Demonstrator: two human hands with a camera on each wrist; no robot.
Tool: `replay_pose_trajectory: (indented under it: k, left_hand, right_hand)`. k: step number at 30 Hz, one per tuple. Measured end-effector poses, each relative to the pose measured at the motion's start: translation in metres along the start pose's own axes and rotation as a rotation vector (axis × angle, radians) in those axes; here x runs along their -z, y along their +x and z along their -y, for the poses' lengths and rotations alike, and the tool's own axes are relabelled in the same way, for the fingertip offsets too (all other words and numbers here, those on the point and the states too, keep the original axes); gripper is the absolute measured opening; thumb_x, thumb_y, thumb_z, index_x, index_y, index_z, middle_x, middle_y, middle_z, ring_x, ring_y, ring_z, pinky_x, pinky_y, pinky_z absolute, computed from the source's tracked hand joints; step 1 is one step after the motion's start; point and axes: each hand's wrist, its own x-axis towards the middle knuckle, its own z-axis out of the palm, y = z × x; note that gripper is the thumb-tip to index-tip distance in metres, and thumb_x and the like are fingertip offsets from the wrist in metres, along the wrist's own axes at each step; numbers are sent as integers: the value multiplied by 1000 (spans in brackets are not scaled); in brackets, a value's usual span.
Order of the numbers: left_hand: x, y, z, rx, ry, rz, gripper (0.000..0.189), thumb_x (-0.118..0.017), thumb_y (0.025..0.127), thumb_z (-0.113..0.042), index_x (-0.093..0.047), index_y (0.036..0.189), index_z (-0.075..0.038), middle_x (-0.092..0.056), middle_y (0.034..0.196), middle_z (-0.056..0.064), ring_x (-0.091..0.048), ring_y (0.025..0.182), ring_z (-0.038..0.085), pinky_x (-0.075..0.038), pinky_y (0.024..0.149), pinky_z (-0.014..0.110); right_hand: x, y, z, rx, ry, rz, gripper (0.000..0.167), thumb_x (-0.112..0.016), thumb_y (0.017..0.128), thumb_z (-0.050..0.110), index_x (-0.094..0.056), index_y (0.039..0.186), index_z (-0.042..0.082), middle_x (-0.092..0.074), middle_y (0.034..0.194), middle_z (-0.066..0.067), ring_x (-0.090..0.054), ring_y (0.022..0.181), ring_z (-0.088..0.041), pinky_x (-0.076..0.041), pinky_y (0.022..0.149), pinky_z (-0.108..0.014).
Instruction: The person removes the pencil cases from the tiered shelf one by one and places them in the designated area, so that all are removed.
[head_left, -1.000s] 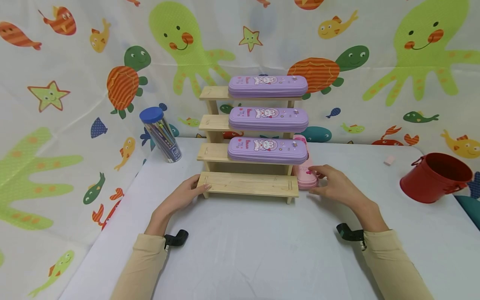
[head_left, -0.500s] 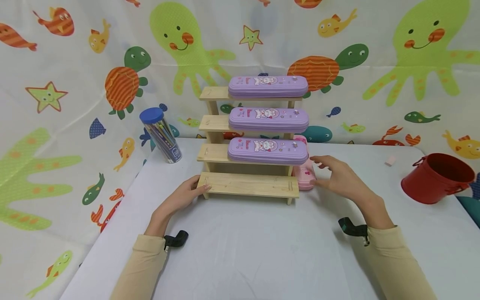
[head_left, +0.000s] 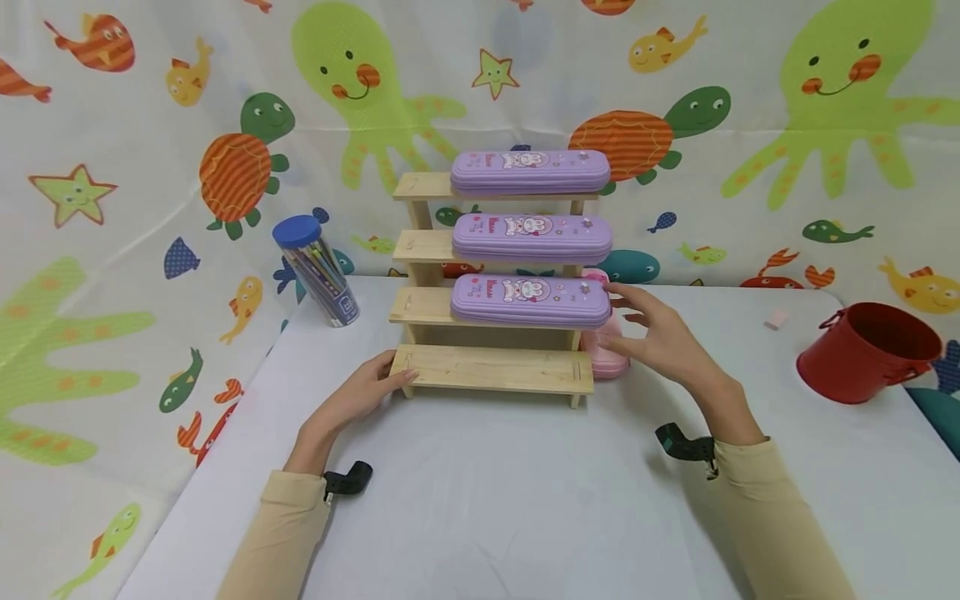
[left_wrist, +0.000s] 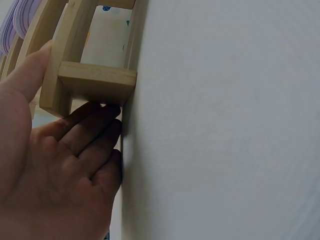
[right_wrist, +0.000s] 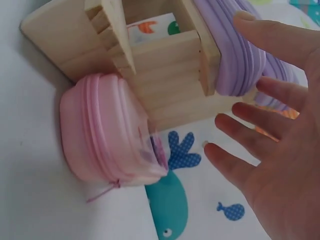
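Observation:
A wooden four-step shelf (head_left: 491, 368) stands on the white table. My left hand (head_left: 360, 392) grips the left end of its lowest step, thumb on top, fingers against the side and leg in the left wrist view. Purple pencil cases lie on the three upper steps: a top one (head_left: 529, 172), a middle one (head_left: 532, 238) and a lower one (head_left: 531, 300). My right hand (head_left: 663, 337) is open with spread fingers, fingertips right at the lower case's right end. On the table beside the shelf's right side is a pink pencil case (right_wrist: 107, 130), partly hidden by the shelf and hand.
A clear tube of pencils with a blue lid (head_left: 317, 271) stands tilted in view at the back left. On the right are a red bucket (head_left: 840, 367) and a small pink eraser-like block (head_left: 777, 319). A sea-animal print cloth (head_left: 420, 50) hangs behind.
My right hand has left the pink pencil case and moved up and left to the lower purple case's end. My left hand stays on the shelf; the pencil cases keep their places.

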Motion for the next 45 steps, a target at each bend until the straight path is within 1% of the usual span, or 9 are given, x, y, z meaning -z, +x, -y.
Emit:
replay_pose_trajectory:
  k: [7, 13, 16, 22, 28, 33, 36, 39, 45]
  left_hand:
    - [-2, 0, 2, -3, -17, 8, 78, -57, 98, -51, -31, 154, -4, -41, 154, 21, -38, 145, 38, -32, 118, 56]
    - [-2, 1, 1, -3, -18, -2, 77, -57, 98, -50, -31, 155, -5, -40, 156, 20, -34, 147, 38, -29, 119, 56]
    - [-1, 2, 1, -3, -27, 1, 77, -57, 98, -50, -31, 155, -6, -40, 156, 19, -34, 147, 37, -29, 119, 56]
    - [-1, 2, 0, -3, -29, 4, 78, -57, 98, -50, -30, 155, -6, -39, 156, 19, -34, 147, 37, -29, 119, 56]
    - [-1, 0, -1, -4, -18, 1, 78, -57, 98, -51, -30, 155, -5, -39, 156, 20, -34, 147, 39, -30, 119, 57]
    - [-1, 0, 1, -2, -16, -3, 78, -56, 98, -52, -30, 155, -5, -39, 156, 20, -33, 147, 39, -29, 119, 57]
    - [-1, 0, 2, -3, -24, -3, 77, -56, 98, -51, -31, 154, -5, -40, 156, 20, -34, 147, 39, -29, 119, 57]
    - [-1, 0, 4, -1, -22, -3, 76, -56, 98, -51, -31, 154, -5, -41, 155, 20, -35, 146, 38, -30, 119, 56]
    - [-1, 1, 6, 3, -19, -4, 76, -57, 98, -51, -32, 154, -6, -41, 155, 19, -35, 146, 38, -29, 119, 56]
  right_hand:
    - [-11, 11, 4, 61, 68, -31, 81, -82, 83, 15, -40, 152, 26, -40, 158, -4, -41, 142, -28, -39, 112, -59]
    - [-19, 12, 8, 92, 37, -91, 78, -82, 81, 9, -45, 149, 16, -43, 155, -8, -41, 140, -29, -39, 113, -57]
    - [-21, 12, 11, 96, 32, -102, 76, -84, 78, 7, -47, 145, 10, -44, 151, -10, -43, 138, -30, -39, 113, -57]
    - [-20, 10, 18, 77, 29, -73, 74, -87, 75, 10, -48, 138, 7, -46, 145, -12, -47, 130, -31, -42, 111, -55]
    - [-19, 8, 26, 14, -26, -8, 74, -84, 79, 17, -43, 140, 8, -50, 140, -14, -52, 120, -34, -46, 104, -54]
    - [-19, 5, 32, 13, -65, 9, 73, -84, 79, 20, -44, 139, 9, -50, 138, -14, -50, 120, -32, -47, 104, -53]
    - [-20, 3, 35, 28, -82, 3, 70, -84, 79, 21, -48, 138, 13, -48, 142, -14, -46, 127, -33, -44, 107, -57]
    - [-20, 0, 37, 72, -102, -19, 66, -83, 79, 21, -52, 136, 15, -47, 145, -14, -41, 135, -35, -40, 110, -61]
    - [-18, -6, 43, 181, -103, -73, 60, -84, 79, 18, -57, 132, 13, -50, 142, -13, -40, 135, -33, -40, 109, -62]
